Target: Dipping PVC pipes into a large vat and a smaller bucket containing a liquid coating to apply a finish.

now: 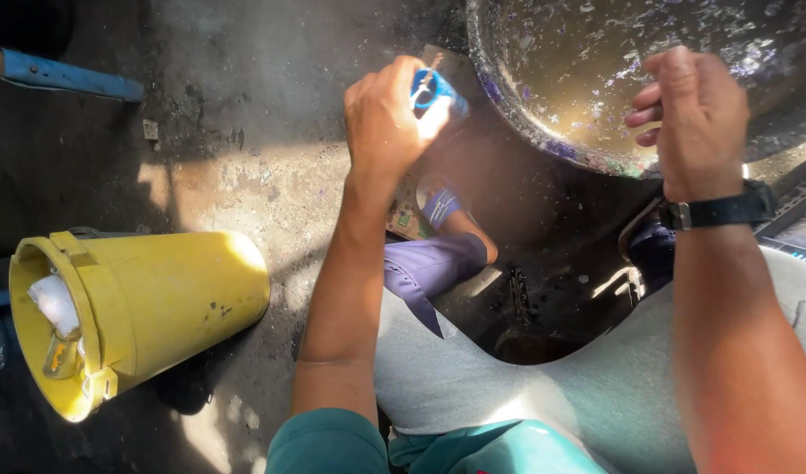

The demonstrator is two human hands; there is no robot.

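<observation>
- The blue piece [434, 90] was small, bright blue and rounded, with a thin pale stick rising from its top. It sat gripped in the left hand [387, 118], mostly covered by the fingers, just beside the rim of the basin [543, 140].
- The basin was large, round and dark. Its worn rim showed flecks of blue and purple paint, and murky brownish liquid with floating specks lay inside.
</observation>
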